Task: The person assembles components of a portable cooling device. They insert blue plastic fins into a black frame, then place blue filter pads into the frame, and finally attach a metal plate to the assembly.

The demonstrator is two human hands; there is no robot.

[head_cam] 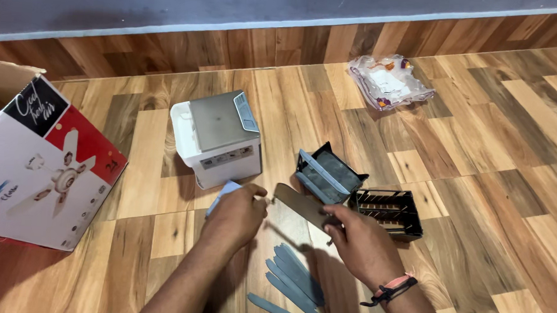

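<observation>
My right hand (358,242) grips a flat grey-brown panel (298,204) and holds it tilted above the wooden floor. My left hand (236,213) is closed on a small light-blue piece (222,192) and its fingertips meet the panel's left end. Below the hands several blue-grey slats (294,279) lie fanned on the floor. Just beyond the left hand stands a white box-shaped unit (218,137) with a grey top and a blue vent.
A black and blue grille frame (328,173) and a black slatted tray (388,212) lie right of the hands. A printed cardboard carton (36,169) sits at the left. A clear plastic bag (390,82) lies far back by the wooden skirting.
</observation>
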